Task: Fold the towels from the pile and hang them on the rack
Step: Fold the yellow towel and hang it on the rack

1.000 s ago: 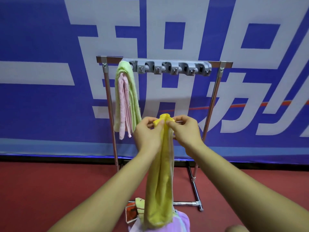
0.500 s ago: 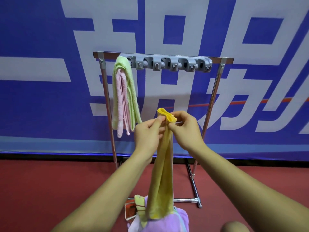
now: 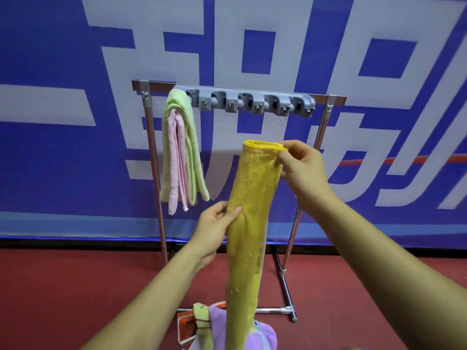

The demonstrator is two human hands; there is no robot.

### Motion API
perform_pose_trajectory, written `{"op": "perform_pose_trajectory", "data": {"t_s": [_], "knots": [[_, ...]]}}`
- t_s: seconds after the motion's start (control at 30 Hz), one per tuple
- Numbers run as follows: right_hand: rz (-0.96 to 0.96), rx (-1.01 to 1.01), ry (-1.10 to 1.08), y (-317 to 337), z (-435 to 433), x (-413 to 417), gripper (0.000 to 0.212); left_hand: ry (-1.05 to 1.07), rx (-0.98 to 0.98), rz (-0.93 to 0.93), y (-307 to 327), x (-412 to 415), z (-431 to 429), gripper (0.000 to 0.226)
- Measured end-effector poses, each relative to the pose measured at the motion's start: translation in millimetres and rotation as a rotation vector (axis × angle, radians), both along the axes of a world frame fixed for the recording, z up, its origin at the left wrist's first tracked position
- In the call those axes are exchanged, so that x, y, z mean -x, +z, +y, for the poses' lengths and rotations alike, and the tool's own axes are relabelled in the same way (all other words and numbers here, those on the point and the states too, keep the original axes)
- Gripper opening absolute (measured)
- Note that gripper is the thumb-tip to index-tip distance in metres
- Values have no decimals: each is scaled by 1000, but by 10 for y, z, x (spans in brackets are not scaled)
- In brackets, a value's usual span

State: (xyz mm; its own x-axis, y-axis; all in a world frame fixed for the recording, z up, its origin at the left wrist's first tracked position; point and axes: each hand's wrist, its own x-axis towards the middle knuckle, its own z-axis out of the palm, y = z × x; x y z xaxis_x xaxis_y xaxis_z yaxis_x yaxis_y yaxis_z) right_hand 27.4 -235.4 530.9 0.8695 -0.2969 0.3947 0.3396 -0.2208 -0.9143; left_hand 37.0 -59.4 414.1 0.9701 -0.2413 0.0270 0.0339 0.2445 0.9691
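Note:
A long yellow towel (image 3: 250, 223), folded narrow, hangs upright in front of the metal rack (image 3: 321, 137). My right hand (image 3: 300, 165) pinches its folded top edge. My left hand (image 3: 214, 226) grips the towel's left side lower down, thumb on the front. The towel's lower end reaches the pile of towels (image 3: 217, 327) on the floor, purple, green and orange. A green towel (image 3: 184, 137) and a pink towel (image 3: 177, 162) hang together from the leftmost hook of the grey hook bar (image 3: 252, 101).
The rack stands against a blue and white banner wall (image 3: 75, 147) on a red floor (image 3: 63, 294). The rack's base bar (image 3: 273, 310) lies just beyond the pile. Several hooks right of the hung towels carry nothing.
My left hand has slid down from the top of the yellow towel to its middle. My right hand keeps the top and has turned the towel's flat face toward me.

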Motion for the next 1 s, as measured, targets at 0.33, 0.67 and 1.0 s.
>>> {"op": "perform_pose_trajectory", "data": {"t_s": [0.33, 0.67, 1.0], "knots": [[-42, 798, 179, -405, -229, 175, 65, 41, -306, -388, 182, -64, -182, 4], [164, 887, 403, -526, 16, 59, 56, -48, -125, -159, 24, -31, 69, 14], [-61, 852, 320, -522, 122, 47, 40, -75, -101, -82, -308, -71, 349, 31]]}}
